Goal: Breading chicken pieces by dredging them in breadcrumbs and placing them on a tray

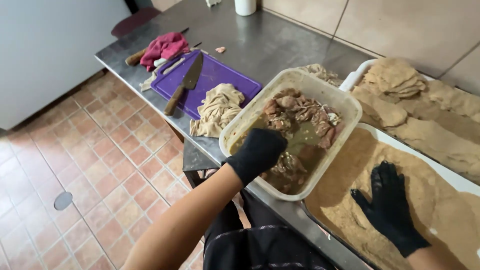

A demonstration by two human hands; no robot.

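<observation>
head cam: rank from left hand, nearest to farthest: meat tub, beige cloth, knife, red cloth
From the left hand:
1. Meat tub, hand is inside it.
2. Beige cloth, just beyond the tub.
3. Knife, on the purple board.
4. Red cloth, far counter edge.

Stainless steel counter (280,45) along a tiled wall. On it: purple cutting board (220,80), beige cloth (217,109) half over the board's near corner, clear plastic tub (345,107) overhanging the front edge, two white trays (452,175) to the right, red rag (164,47) and a wooden-handled tool (135,57) at the far left end.
</observation>
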